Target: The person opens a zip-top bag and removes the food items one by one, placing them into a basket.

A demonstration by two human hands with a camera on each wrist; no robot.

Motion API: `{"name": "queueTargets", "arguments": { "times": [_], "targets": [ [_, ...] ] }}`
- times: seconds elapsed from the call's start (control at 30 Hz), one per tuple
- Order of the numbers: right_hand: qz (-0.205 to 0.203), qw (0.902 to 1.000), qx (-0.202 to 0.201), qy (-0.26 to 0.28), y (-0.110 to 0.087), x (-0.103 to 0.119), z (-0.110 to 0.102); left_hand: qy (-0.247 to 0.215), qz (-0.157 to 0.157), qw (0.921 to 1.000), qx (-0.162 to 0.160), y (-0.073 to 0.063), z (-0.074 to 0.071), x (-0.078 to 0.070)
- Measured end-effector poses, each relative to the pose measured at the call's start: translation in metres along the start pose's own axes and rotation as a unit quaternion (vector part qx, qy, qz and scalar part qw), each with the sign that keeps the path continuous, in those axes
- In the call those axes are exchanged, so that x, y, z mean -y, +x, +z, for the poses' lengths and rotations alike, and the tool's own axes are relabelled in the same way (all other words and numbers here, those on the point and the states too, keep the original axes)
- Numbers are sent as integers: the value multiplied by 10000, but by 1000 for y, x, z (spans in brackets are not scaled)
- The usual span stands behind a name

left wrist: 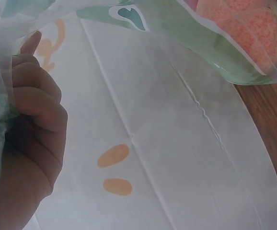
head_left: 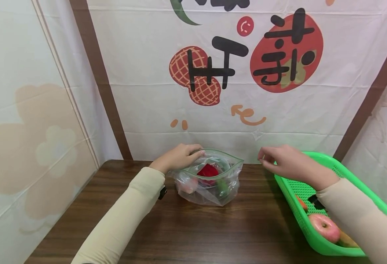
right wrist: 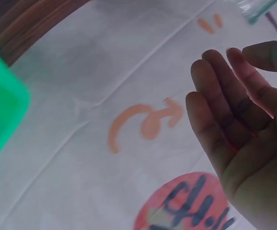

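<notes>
1. Two pale sleeves (head_left: pixel 124 220) are reaching forward over the dark wooden table (head_left: pixel 180 234).
2. At the right, a green basket (head_left: pixel 294 211) is sitting on the table, partly covered by the right forearm; a pinkish apple (head_left: pixel 324 227) is lying in its near end, with a yellowish item (head_left: pixel 346 240) beside it and an orange piece (head_left: pixel 301 203) farther in.
3. The clear zip bag (head_left: pixel 206 198) is standing mouth-up near the table's far edge, left of the basket; inside, a pink item (head_left: pixel 187 184), a red item (head_left: pixel 208 172) and a green item (head_left: pixel 222 187) are showing through the film.
4. The left hand (head_left: pixel 181 157) is gripping the bag's rim at its left side, fingers curled on the film.
5. The right hand (head_left: pixel 287 161) is hovering by the basket's far end, apart from the bag, its fingers loosely bending and holding nothing.
6. Behind everything, a white printed backdrop (head_left: pixel 147 110) is hanging.
</notes>
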State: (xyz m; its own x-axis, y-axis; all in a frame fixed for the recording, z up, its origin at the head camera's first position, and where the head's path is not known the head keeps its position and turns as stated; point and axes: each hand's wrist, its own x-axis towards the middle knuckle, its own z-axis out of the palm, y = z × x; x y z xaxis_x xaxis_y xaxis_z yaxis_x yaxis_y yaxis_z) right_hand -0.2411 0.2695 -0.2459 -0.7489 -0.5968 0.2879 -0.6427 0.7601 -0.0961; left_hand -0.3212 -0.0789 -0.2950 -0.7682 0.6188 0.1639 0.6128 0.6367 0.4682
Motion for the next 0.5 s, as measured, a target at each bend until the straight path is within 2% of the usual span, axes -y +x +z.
{"name": "queueTargets", "arguments": {
  "times": [0.3, 0.5],
  "targets": [
    [-561, 9979, -318, -44, 21, 30, 2, 60, 8, 10000, -18, 0, 0, 1],
    [-773, 9959, -474, -19, 33, 43, 6, 48, 67, 10000, 9, 0, 0, 0]
  ]
}}
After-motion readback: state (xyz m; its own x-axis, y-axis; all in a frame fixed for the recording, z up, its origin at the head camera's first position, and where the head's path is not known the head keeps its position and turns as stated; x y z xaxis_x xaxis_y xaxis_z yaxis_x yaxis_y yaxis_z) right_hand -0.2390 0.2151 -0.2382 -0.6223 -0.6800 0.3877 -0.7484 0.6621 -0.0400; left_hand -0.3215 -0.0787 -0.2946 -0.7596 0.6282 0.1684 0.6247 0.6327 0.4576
